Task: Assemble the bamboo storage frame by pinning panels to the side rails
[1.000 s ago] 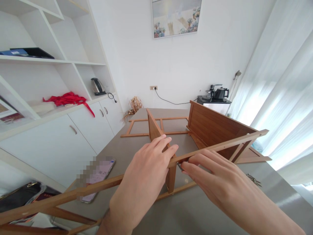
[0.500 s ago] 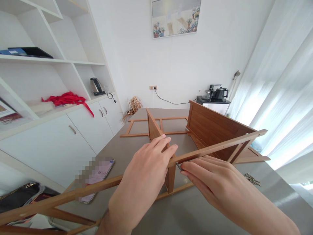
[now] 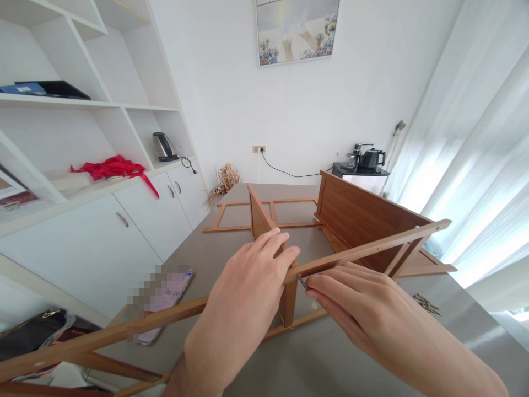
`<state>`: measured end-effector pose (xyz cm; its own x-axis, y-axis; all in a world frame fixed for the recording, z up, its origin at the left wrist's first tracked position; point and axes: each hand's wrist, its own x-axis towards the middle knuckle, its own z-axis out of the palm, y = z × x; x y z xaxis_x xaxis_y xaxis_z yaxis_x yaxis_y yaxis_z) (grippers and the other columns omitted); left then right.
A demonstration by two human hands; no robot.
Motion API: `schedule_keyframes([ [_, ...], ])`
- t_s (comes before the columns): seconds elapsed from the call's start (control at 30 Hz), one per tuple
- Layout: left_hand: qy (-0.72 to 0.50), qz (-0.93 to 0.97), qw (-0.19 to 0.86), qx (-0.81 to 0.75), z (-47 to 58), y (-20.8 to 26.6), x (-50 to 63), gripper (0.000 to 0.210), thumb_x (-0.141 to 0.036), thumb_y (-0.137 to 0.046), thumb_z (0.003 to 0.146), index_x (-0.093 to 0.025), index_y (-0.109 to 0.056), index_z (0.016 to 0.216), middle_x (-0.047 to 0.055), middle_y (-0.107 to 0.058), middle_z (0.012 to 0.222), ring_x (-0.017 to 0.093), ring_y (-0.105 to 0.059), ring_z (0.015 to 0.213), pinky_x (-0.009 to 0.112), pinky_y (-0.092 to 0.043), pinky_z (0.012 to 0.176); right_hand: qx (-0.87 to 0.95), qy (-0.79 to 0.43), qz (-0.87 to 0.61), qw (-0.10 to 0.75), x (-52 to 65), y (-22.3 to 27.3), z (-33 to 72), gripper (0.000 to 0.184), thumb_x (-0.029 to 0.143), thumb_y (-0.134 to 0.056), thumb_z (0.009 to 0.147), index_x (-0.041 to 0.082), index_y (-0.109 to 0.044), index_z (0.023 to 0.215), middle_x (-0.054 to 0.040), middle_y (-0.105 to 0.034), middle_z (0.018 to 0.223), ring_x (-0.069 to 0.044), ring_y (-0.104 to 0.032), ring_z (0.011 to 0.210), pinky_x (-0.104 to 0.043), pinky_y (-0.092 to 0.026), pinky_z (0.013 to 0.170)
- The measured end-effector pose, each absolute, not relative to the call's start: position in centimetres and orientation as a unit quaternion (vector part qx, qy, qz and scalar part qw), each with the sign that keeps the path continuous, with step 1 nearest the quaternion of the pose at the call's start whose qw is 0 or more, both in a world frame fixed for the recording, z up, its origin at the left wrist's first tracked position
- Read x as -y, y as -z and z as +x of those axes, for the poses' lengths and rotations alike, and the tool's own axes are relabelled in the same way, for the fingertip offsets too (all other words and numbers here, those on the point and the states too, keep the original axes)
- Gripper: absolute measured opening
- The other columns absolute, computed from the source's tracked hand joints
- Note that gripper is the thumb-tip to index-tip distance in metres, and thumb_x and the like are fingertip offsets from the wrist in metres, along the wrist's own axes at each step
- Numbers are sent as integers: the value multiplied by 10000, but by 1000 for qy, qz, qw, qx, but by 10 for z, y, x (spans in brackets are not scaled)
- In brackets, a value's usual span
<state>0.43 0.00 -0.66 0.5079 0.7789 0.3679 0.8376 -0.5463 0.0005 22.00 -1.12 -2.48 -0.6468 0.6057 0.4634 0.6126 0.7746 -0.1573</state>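
Observation:
A wooden frame (image 3: 372, 249) stands on its side, joined to upright shelf boards. My left hand (image 3: 239, 298) wraps over its near rail where the middle shelf board (image 3: 261, 214) meets it, fingers lying on the board's edge. Just right of that joint, my right hand (image 3: 363, 303) pinches a thin bent metal hex key (image 3: 303, 282). The key's tip meets the rail at a hole; whatever fastener sits inside is hidden. Another, larger wooden panel (image 3: 367, 212) rises at the right end of the frame.
Several loose screws (image 3: 425, 304) lie on the grey table (image 3: 306, 364) at the right. A phone (image 3: 182, 284) rests at the left, beyond the rail. Dark bags (image 3: 37, 331) are at lower left. White cabinets (image 3: 74, 242) line the left, and a curtain (image 3: 487, 165) hangs at right.
Both hands and the hex key look almost unmoved. The phone's display has gone from 06:25 to 06:26.

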Motion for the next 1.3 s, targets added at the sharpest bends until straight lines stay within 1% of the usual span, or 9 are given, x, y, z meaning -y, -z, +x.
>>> schedule_keyframes([
  [0.1, 166, -863, 86, 469, 5, 5, 1, 482, -16, -531, 851, -256, -587, 1265, 32, -538, 1483, 207, -459, 1410, 399, -469, 1115, 908, 2, -343, 242, 11, 27, 221, 192, 52, -462, 963, 195, -589, 954, 2, -619, 794, -152, -580, 712, -291, -385, 652],
  [0.2, 164, -864, 77, 469, 6, 3, 1, 454, -9, -542, 839, -262, -600, 1212, 24, -539, 1477, 212, -466, 1403, 394, -471, 1105, 907, 2, -346, 238, 11, 28, 221, 192, 50, -461, 956, 199, -578, 926, 7, -609, 784, -148, -570, 694, -289, -376, 641],
  [0.3, 157, -864, 72, 472, 6, 2, 1, 400, -9, -538, 843, -261, -609, 1145, 22, -545, 1463, 219, -476, 1391, 395, -490, 1069, 907, 2, -343, 246, 11, 26, 220, 186, 84, -447, 986, 199, -583, 931, 5, -605, 791, -147, -559, 697, -291, -376, 647],
  [0.43, 154, -861, 73, 479, 6, 2, 1, 366, -15, -537, 849, -268, -599, 1106, 15, -561, 1429, 223, -502, 1360, 402, -512, 1021, 906, -9, -338, 255, 11, 26, 219, 178, 144, -445, 1022, 200, -597, 950, 0, -600, 808, -146, -547, 726, -295, -376, 655],
  [0.57, 150, -859, 78, 483, 8, 0, 3, 337, -13, -546, 847, -262, -589, 1070, 18, -571, 1406, 219, -519, 1335, 405, -529, 986, 906, -13, -339, 251, 11, 27, 219, 168, 153, -450, 1027, 201, -604, 979, -3, -598, 832, -146, -544, 743, -300, -384, 669],
  [0.83, 152, -858, 77, 484, 10, -4, 3, 305, -11, -571, 841, -250, -602, 1028, 16, -599, 1361, 220, -539, 1309, 395, -558, 947, 905, 1, -328, 272, 10, 21, 217, 200, 153, -417, 1038, 196, -611, 1016, -20, -606, 846, -158, -567, 758, -302, -410, 649],
  [1.07, 143, -857, 75, 489, 12, -6, 3, 274, -21, -585, 842, -240, -615, 1004, 28, -612, 1344, 226, -572, 1269, 394, -578, 917, 909, -1, -322, 266, 10, 20, 218, 204, 146, -410, 1039, 196, -605, 1008, -24, -609, 852, -160, -582, 770, -299, -439, 654],
  [1.17, 134, -856, 70, 494, 13, -9, 4, 253, -32, -584, 847, -238, -622, 989, 35, -617, 1335, 237, -589, 1248, 400, -592, 876, 909, -16, -330, 255, 11, 19, 218, 202, 139, -409, 1034, 199, -599, 1011, -26, -613, 868, -157, -583, 766, -294, -442, 648],
  [1.3, 135, -854, 76, 497, 13, -8, 4, 311, 6, -562, 819, -241, -629, 995, 33, -617, 1345, 246, -601, 1237, 412, -596, 863, 912, -33, -324, 250, 12, 16, 217, 195, 107, -417, 1022, 197, -587, 996, -12, -604, 860, -143, -567, 759, -281, -432, 643],
])
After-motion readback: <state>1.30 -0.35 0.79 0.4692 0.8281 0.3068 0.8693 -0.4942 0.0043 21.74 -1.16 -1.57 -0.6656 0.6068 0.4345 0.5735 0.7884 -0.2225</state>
